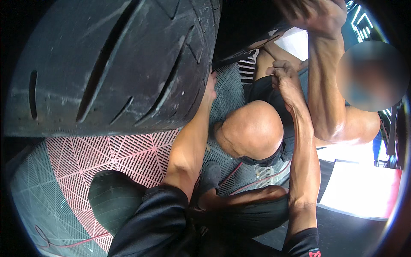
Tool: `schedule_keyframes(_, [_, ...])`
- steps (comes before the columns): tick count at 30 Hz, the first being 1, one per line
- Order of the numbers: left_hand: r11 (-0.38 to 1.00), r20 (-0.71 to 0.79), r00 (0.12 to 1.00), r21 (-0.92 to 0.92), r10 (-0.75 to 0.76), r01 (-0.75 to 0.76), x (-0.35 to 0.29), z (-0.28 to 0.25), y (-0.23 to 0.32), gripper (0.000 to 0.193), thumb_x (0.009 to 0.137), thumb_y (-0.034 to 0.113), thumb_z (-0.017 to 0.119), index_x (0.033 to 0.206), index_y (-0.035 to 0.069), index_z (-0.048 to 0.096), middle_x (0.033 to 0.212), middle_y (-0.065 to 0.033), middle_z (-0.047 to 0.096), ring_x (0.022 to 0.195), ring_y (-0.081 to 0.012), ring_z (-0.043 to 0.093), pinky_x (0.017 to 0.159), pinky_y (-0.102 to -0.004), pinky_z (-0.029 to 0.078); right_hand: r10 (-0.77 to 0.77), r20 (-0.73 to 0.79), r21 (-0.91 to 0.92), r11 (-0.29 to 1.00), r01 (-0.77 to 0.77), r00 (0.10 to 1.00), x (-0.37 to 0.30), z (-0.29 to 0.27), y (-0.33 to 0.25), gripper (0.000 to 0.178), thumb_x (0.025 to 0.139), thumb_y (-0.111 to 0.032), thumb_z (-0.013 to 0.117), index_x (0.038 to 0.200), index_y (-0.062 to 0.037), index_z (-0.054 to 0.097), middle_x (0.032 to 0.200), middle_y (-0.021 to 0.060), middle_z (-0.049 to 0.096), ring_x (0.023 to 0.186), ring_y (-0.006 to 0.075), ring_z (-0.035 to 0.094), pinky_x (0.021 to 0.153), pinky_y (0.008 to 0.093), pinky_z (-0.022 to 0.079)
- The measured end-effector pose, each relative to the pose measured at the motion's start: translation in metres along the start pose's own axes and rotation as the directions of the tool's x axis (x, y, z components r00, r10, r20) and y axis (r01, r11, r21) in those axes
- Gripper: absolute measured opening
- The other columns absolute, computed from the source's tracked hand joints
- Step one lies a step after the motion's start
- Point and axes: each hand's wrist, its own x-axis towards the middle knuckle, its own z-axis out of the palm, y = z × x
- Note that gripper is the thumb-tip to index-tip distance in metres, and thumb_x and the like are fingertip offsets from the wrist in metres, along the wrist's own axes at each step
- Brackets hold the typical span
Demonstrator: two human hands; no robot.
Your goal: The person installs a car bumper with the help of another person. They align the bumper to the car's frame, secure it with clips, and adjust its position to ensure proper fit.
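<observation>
A large black tyre (141, 64) with grooved, dusty tread fills the upper left. My left hand (211, 88) is at the tyre's right side, mostly hidden behind it, so its fingers do not show clearly. Further right, my right hand (286, 81) is raised beside a crouching co-worker's bent knee (252, 128). Its fingers are curled in, and whatever may be inside them is too small to make out. The co-worker's hand (314, 17) reaches up toward the dark area right of the tyre.
Red and grey grid floor tiles (115, 158) lie below the tyre. A thin red hose or cable (81, 243) runs across them. My dark-clad knee (113, 199) is at the lower left. A bright white panel with a red edge (359, 188) is at the right.
</observation>
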Motion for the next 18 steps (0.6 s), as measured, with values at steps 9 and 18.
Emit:
schedule_keyframes(9, [0.859,0.538,0.778,0.176,0.325,-0.481,-0.082,0.043,0.041,0.038,0.098,0.015,0.083,0.132,0.000,0.076,0.111,-0.0086,0.072,0.096,-0.0115,0.065,0.082,-0.0256,0.054,0.064,0.289,0.389,0.904,-0.178,0.955,0.016,0.027,-0.020,0.044,0.109,-0.004,0.050,0.152,0.0045,0.043,0.108,0.0092,0.073,0.068,0.0056,0.048,0.061,0.0230,0.041])
schedule_keyframes(18, [0.729,0.627,0.702,0.297,0.339,-0.617,-0.084,0.051,0.040,0.024,0.099,0.009,0.079,0.121,-0.001,0.082,0.108,-0.0097,0.071,0.103,-0.0176,0.066,0.089,-0.0316,0.054,0.105,0.420,0.385,0.879,-0.282,0.901,0.024,0.036,-0.007,0.039,0.110,-0.013,0.048,0.148,-0.0062,0.046,0.096,-0.0008,0.058,0.068,0.0072,0.046,0.061,0.0257,0.039])
